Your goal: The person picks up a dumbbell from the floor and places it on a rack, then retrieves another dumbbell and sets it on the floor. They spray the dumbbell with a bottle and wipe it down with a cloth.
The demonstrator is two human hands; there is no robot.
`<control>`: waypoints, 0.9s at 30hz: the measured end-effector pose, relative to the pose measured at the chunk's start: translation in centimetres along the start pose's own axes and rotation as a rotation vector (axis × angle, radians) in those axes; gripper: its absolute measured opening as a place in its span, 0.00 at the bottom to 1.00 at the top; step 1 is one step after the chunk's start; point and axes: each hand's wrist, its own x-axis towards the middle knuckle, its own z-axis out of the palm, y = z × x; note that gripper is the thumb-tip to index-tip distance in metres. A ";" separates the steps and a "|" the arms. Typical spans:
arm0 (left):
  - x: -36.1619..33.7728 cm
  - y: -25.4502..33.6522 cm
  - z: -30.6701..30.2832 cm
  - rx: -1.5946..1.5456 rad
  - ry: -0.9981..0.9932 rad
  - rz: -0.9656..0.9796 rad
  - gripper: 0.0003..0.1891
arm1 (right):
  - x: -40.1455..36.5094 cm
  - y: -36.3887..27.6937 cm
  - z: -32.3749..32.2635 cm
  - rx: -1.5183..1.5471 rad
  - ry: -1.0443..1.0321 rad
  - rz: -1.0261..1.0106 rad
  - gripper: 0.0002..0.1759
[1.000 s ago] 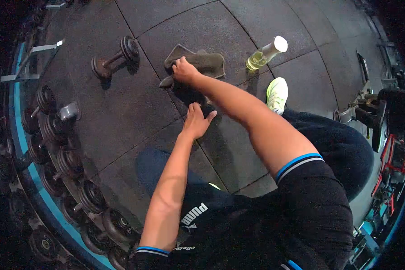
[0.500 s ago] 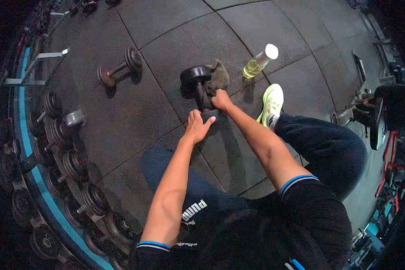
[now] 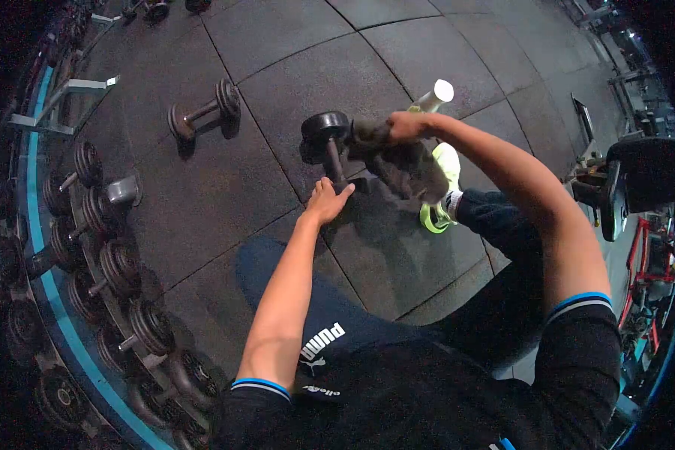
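A black dumbbell (image 3: 327,126) rests on the floor mats ahead of me. My left hand (image 3: 328,202) grips its near head, with the thumb on one side and fingers on the other. In my right hand (image 3: 412,126) is a dark grey-green cloth (image 3: 416,174), which hangs loose and is blurred by motion. The cloth is just right of the dumbbell's handle. Partly hidden behind my right hand stands a bottle with a white top (image 3: 443,91).
Another dumbbell (image 3: 204,112) lies on the floor to the left. A rack of several dumbbells (image 3: 120,266) curves along the left edge, beside a blue floor stripe (image 3: 82,341). My yellow-green shoe (image 3: 447,166) is near the cloth. Gym equipment (image 3: 615,191) stands at right.
My right hand has moved away from the dumbbell, up and right, pulling the cloth along. My left hand stays on the dumbbell's near head. The bottle is now partly covered.
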 end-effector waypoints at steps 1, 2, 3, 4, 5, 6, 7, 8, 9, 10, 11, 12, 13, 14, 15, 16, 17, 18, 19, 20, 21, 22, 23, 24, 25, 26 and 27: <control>1.5 -0.3 -0.1 -0.044 -0.040 -0.043 0.44 | -1.4 -1.6 -1.1 0.165 0.114 0.215 0.20; 2.6 0.2 -0.3 -0.078 -0.019 -0.057 0.44 | -0.5 -1.2 -0.7 0.203 0.192 0.232 0.21; 3.7 0.6 -0.5 -0.113 0.003 -0.070 0.44 | 1.5 0.1 0.5 0.239 0.268 0.248 0.21; 4.5 1.1 -0.3 -0.139 0.083 -0.064 0.43 | 3.7 1.5 2.3 0.277 0.339 0.261 0.22; 5.4 1.5 -0.2 -0.161 0.165 -0.060 0.43 | 6.0 2.5 4.2 0.344 0.395 0.357 0.28; 6.7 1.8 0.1 -0.155 0.174 -0.064 0.42 | 5.6 0.6 4.3 0.380 0.452 0.363 0.28; 8.1 2.3 0.7 -0.149 0.181 -0.068 0.42 | 6.9 0.3 5.5 0.480 0.600 0.341 0.30; 9.1 2.5 1.7 -0.145 0.185 -0.074 0.41 | 8.3 -0.1 6.7 0.579 0.744 0.320 0.33; 8.5 4.2 1.4 -0.106 0.143 -0.139 0.44 | 8.8 -1.6 7.2 0.666 0.765 0.333 0.38; 9.1 4.1 2.0 -0.076 0.148 -0.131 0.45 | 9.6 -3.0 7.4 0.753 0.785 0.346 0.44; 9.7 3.8 2.5 -0.046 0.156 -0.123 0.47 | 11.8 -3.2 8.4 0.675 0.868 0.327 0.49; 10.1 3.2 3.0 -0.012 0.159 -0.120 0.48 | 14.1 -3.1 10.1 0.602 0.944 0.313 0.55; 10.5 3.0 3.2 0.108 0.091 -0.084 0.48 | 15.4 -3.6 10.8 0.513 1.042 0.362 0.58; 11.0 2.7 3.3 0.226 0.028 -0.039 0.48 | 16.0 -2.8 10.7 0.639 0.962 0.368 0.57; 10.3 3.8 2.8 0.117 0.065 -0.114 0.47 | 16.3 -1.8 9.5 0.764 0.882 0.369 0.58; 9.4 4.6 2.5 0.010 0.100 -0.191 0.46 | 16.6 -0.5 9.0 0.889 0.798 0.372 0.58; 8.9 4.9 2.1 -0.036 0.097 -0.177 0.45 | 17.2 1.4 9.5 0.871 0.742 0.464 0.57; 8.8 5.0 1.8 -0.020 0.090 -0.182 0.45 | 17.6 2.1 9.8 0.865 0.745 0.482 0.51; 8.8 5.3 1.5 -0.003 0.084 -0.184 0.45 | 18.4 2.2 10.0 0.864 0.787 0.486 0.47; 8.5 5.4 1.5 0.013 0.071 -0.191 0.45 | 19.0 2.1 10.8 0.863 0.824 0.496 0.42; 9.0 4.8 2.0 -0.032 0.072 -0.224 0.45 | 17.1 -0.5 10.5 0.871 0.946 0.404 0.37; 8.9 4.7 1.7 0.072 0.002 -0.167 0.45 | 15.4 -2.9 10.2 0.874 1.070 0.309 0.32; 8.6 4.9 1.0 0.177 -0.067 -0.105 0.44 | 16.5 -3.0 12.2 0.550 1.176 0.160 0.31; 8.9 4.0 1.2 0.218 -0.103 -0.052 0.42 | 14.6 -4.9 12.3 0.215 1.172 0.081 0.36; 9.2 3.0 1.4 0.257 -0.137 0.003 0.41 | 12.4 -7.1 11.5 0.106 1.116 0.009 0.36; 10.6 0.4 3.3 0.279 -0.114 0.068 0.39 | 11.2 -8.5 10.7 -0.006 1.058 -0.059 0.36; 11.9 -2.1 5.1 0.303 -0.089 0.133 0.37 | 12.0 -8.4 10.2 -0.146 1.045 -0.181 0.32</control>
